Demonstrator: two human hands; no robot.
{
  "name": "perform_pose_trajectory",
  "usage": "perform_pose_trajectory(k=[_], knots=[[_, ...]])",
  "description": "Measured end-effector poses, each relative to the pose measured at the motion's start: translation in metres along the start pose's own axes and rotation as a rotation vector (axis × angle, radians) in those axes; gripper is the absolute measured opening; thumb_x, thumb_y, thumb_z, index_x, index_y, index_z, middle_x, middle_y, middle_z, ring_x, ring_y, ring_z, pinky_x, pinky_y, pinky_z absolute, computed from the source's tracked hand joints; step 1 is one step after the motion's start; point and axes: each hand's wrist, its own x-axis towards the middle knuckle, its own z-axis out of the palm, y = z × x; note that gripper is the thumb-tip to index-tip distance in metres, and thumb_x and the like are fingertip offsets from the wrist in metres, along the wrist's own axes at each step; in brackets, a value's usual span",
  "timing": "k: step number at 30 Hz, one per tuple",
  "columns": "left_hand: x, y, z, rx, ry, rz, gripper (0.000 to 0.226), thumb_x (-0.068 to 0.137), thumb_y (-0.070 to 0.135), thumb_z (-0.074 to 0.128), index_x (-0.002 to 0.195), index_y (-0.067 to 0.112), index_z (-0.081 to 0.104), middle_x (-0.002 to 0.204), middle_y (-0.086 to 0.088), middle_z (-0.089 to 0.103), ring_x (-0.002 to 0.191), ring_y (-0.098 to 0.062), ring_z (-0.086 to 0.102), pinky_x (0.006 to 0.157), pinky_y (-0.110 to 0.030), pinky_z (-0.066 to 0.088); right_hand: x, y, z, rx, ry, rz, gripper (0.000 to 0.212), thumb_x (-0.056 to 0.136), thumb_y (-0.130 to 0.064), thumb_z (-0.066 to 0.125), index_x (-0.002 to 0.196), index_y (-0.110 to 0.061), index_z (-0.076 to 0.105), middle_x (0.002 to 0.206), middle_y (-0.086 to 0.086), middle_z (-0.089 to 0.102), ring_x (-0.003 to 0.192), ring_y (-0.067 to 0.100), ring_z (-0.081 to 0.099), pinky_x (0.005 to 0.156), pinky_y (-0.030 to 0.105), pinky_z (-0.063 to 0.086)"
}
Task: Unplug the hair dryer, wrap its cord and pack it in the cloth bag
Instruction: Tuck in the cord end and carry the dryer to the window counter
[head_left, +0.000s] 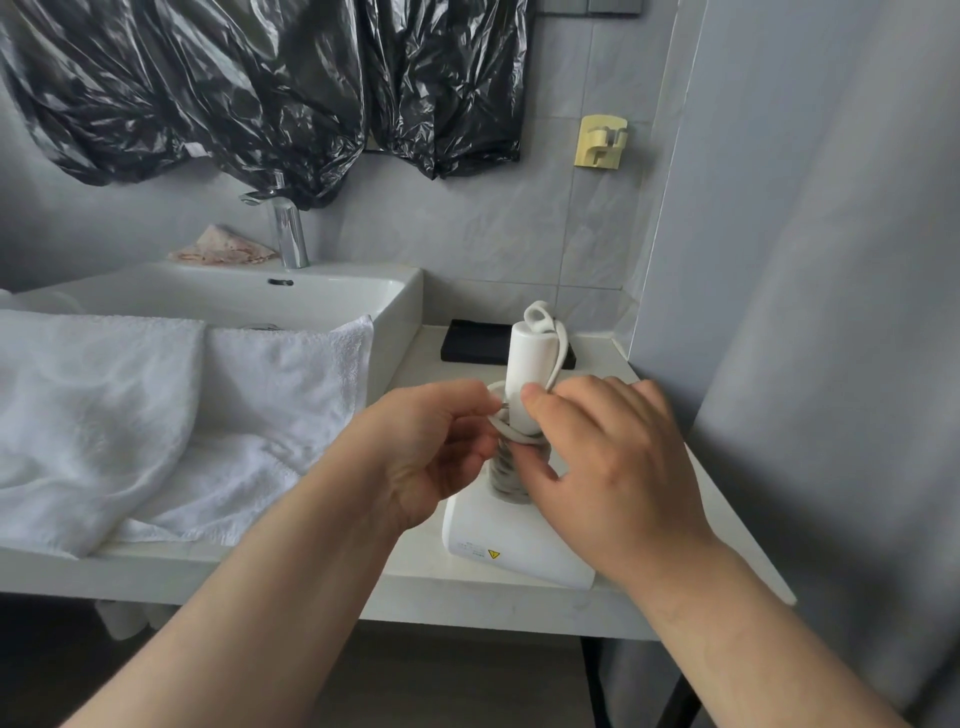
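Note:
The white hair dryer (514, 540) lies with its body on the counter and its handle (529, 358) pointing up. Its white cord (557, 358) is wound in several turns round the lower handle, with a loop at the top. My left hand (431, 452) pinches a stretch of the cord at the handle's left side. My right hand (608, 467) holds the handle, thumb pressed on its front and fingers over the coils. No cloth bag is clearly in view.
A white sink (395, 301) with a chrome faucet (290, 234) stands to the left, with white towels (156, 415) draped over its front. A black box (475, 340) sits behind the dryer. The grey wall (805, 260) closes the right side. A yellow hook (601, 141) hangs on the tiles.

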Motion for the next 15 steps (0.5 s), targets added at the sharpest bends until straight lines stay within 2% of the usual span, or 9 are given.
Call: perform_pose_trajectory(k=[2, 7, 10, 12, 15], knots=[[0.001, 0.000, 0.001, 0.070, 0.027, 0.047, 0.020, 0.083, 0.004, 0.065, 0.064, 0.007, 0.063, 0.045, -0.002, 0.056, 0.034, -0.010, 0.049, 0.035, -0.014, 0.039, 0.000, -0.001, -0.001, 0.001, -0.002, -0.010, 0.023, 0.082, -0.021, 0.071, 0.101, -0.007, 0.071, 0.080, 0.007, 0.065, 0.071, 0.029, 0.060, 0.064, 0.037, 0.040], [0.007, 0.004, 0.001, 0.232, 0.065, 0.177, 0.013, 0.080, 0.004, 0.066, 0.067, 0.004, 0.062, 0.048, -0.004, 0.057, 0.036, -0.012, 0.048, 0.037, -0.015, 0.037, 0.000, -0.001, -0.001, 0.002, -0.014, -0.025, 0.024, 0.087, -0.024, 0.065, 0.103, -0.008, 0.072, 0.082, 0.008, 0.066, 0.073, 0.028, 0.061, 0.065, 0.037, 0.041], [0.010, 0.003, -0.001, 0.318, 0.098, 0.286, 0.019, 0.078, 0.004, 0.067, 0.061, 0.005, 0.059, 0.049, -0.003, 0.054, 0.041, -0.014, 0.046, 0.041, -0.017, 0.037, 0.000, 0.000, 0.000, 0.043, -0.010, -0.008, 0.030, 0.091, -0.028, 0.057, 0.106, -0.007, 0.073, 0.085, 0.009, 0.066, 0.075, 0.028, 0.061, 0.066, 0.035, 0.041], [0.011, 0.000, -0.003, 0.305, 0.085, 0.349, 0.015, 0.078, 0.006, 0.069, 0.065, 0.005, 0.062, 0.051, -0.002, 0.054, 0.044, -0.014, 0.047, 0.044, -0.020, 0.039, -0.001, 0.001, 0.002, 0.073, -0.002, 0.019, 0.034, 0.090, -0.030, 0.056, 0.109, -0.007, 0.073, 0.090, 0.012, 0.067, 0.078, 0.028, 0.062, 0.068, 0.032, 0.045], [0.012, -0.011, -0.011, 0.127, -0.001, 0.355, 0.004, 0.068, 0.015, 0.072, 0.068, 0.011, 0.071, 0.061, -0.002, 0.060, 0.053, -0.015, 0.054, 0.053, -0.025, 0.045, -0.005, 0.003, 0.007, 0.102, 0.039, 0.032, 0.031, 0.090, -0.025, 0.062, 0.112, -0.006, 0.073, 0.096, 0.014, 0.067, 0.083, 0.028, 0.062, 0.070, 0.032, 0.051]])
